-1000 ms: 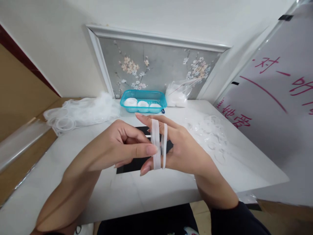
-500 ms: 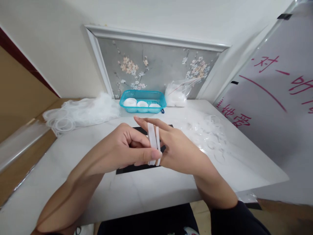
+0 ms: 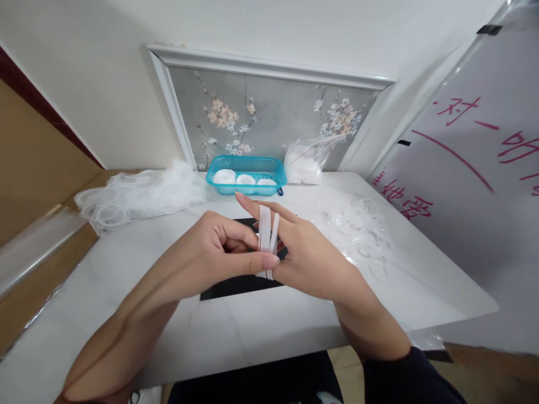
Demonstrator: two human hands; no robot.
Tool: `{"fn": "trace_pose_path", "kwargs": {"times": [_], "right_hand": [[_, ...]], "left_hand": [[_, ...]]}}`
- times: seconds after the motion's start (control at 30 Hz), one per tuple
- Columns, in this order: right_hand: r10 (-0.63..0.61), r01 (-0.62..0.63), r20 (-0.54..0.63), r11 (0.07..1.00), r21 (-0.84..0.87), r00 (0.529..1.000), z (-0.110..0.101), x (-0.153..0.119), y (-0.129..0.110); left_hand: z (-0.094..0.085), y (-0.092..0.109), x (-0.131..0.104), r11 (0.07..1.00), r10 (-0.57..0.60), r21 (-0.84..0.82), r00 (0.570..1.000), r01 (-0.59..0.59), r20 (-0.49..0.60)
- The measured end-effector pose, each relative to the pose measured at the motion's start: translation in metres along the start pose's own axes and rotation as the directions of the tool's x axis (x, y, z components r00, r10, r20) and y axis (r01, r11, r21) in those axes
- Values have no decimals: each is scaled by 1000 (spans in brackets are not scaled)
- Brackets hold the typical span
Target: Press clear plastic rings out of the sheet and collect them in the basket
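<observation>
White elastic bands (image 3: pixel 264 230) are looped around the fingers of my right hand (image 3: pixel 307 252), over the middle of the table. The index finger of that hand points up and left, with the bands stretched below it. My left hand (image 3: pixel 223 247) pinches the bands from the left side, its thumb lying across their lower part and its other fingers curled behind. Both hands touch at the bands. Beneath them a black mat (image 3: pixel 227 287) lies on the white table (image 3: pixel 236 325), partly covered by the hands.
A blue basket (image 3: pixel 247 189) with white rolls stands at the back, beside a clear bag (image 3: pixel 304 163) of white material. White loops (image 3: pixel 138 193) are piled at the left. Clear rings (image 3: pixel 366 230) lie scattered at the right, near a whiteboard (image 3: pixel 471 168).
The bands have shifted slightly up and are closer together at the bottom. My right index finger has tilted a little higher, and my left thumb has moved slightly upward.
</observation>
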State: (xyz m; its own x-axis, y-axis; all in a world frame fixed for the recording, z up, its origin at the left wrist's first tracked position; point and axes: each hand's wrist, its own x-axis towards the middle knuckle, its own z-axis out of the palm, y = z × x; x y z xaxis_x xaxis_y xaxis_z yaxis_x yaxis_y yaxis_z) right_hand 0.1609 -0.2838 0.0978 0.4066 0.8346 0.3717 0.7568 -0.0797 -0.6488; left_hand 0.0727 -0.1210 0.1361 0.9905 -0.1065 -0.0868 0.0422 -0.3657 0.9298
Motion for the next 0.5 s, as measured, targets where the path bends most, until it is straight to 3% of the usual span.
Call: {"fn": "trace_pose_path", "kwargs": {"times": [0.5], "right_hand": [[-1,0,7,996,92,1000,0,-1,-5]], "left_hand": [[-5,3,-2,998,-42,-53,997,45,61]]}}
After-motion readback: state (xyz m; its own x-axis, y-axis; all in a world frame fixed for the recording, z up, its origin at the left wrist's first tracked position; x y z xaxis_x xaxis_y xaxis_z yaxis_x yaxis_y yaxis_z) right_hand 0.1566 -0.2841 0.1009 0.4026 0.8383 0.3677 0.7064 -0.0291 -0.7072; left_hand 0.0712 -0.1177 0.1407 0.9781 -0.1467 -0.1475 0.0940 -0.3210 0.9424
